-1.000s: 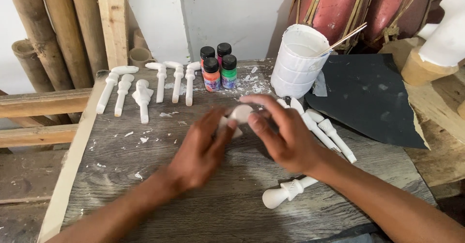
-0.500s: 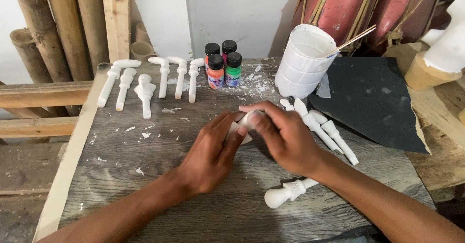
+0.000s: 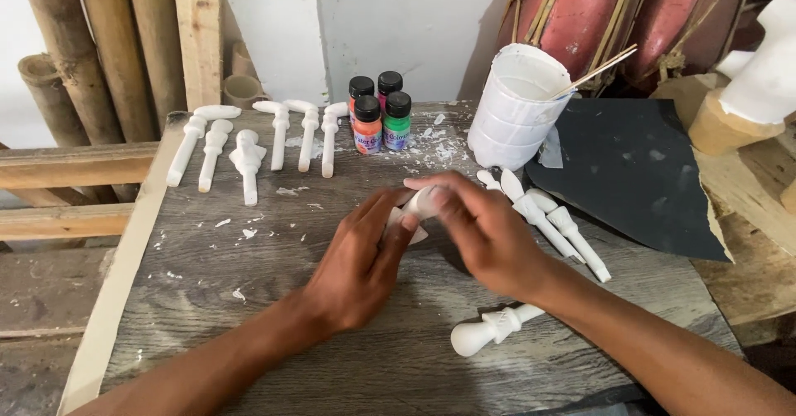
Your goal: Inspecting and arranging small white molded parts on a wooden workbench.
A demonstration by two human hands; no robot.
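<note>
While both hands meet mid-table, the left hand (image 3: pixel 365 258) and right hand (image 3: pixel 485 233) are clamped together on one small white plaster piece (image 3: pixel 421 204), fingers wrapped around it; most of it is hidden, only a rounded end and a flat tab show. It sits just above the grey wooden tabletop (image 3: pixel 249 316), near centre. At 5 o'clock from the hands lies a white turned peg (image 3: pixel 493 330). At 3 o'clock, three more white pegs (image 3: pixel 551 221) lie touching the dark sheet (image 3: pixel 638 175). At 1 o'clock stands a white cup (image 3: pixel 518 109) with a stick (image 3: pixel 597 72) in it. At 12 o'clock, four paint bottles (image 3: pixel 381 117). At 10 o'clock, a row of white pieces (image 3: pixel 249 146).
</note>
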